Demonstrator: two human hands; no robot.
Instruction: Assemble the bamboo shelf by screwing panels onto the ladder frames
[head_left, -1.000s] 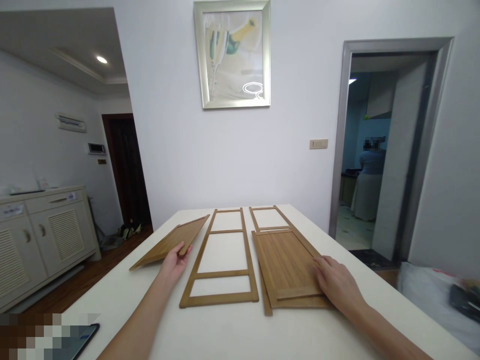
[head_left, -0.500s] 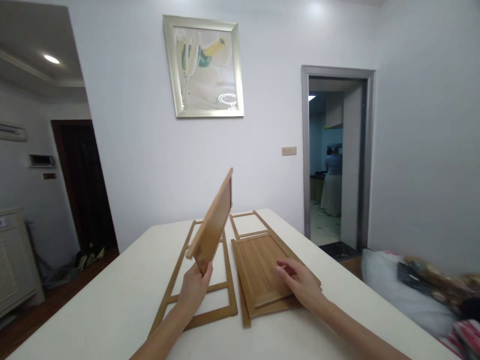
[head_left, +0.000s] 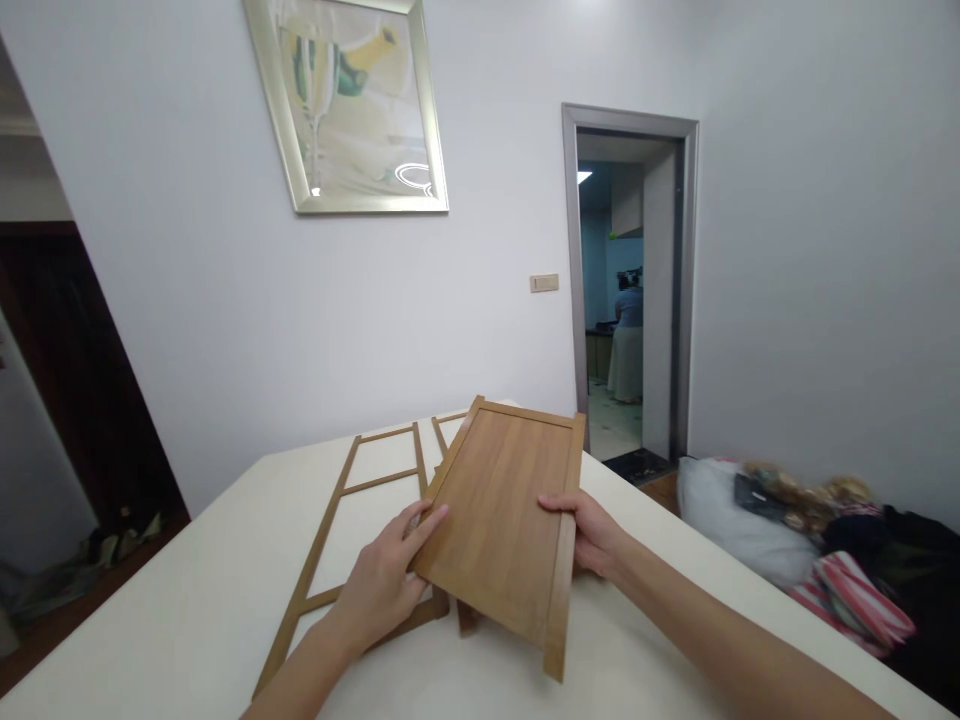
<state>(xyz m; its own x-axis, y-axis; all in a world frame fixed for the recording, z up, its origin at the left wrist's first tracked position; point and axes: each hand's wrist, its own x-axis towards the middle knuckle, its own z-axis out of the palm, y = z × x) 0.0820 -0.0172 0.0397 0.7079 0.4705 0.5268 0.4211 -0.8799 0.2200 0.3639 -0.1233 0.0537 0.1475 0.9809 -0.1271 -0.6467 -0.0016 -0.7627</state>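
A brown wooden panel [head_left: 504, 510] with raised side rails is held tilted above the white table [head_left: 187, 620]. My left hand [head_left: 386, 585] grips its left edge, thumb on top. On the opposite edge my right hand [head_left: 589, 530] grips with the thumb over the rail. A ladder-like wooden frame [head_left: 341, 525] lies flat on the table under and to the left of my left hand. A second frame [head_left: 448, 432] lies behind the panel and is mostly hidden by it.
A framed picture [head_left: 345, 100] hangs on the wall ahead. A doorway [head_left: 626, 290] at the right shows another person standing far off. Bags and bundled cloth [head_left: 810, 540] lie at the right past the table edge. A dark door stands at the left.
My left hand lifted the panel from the table's left side and swung it over to the right. My right hand left the flat stack and took the panel's right edge. The view turned right.
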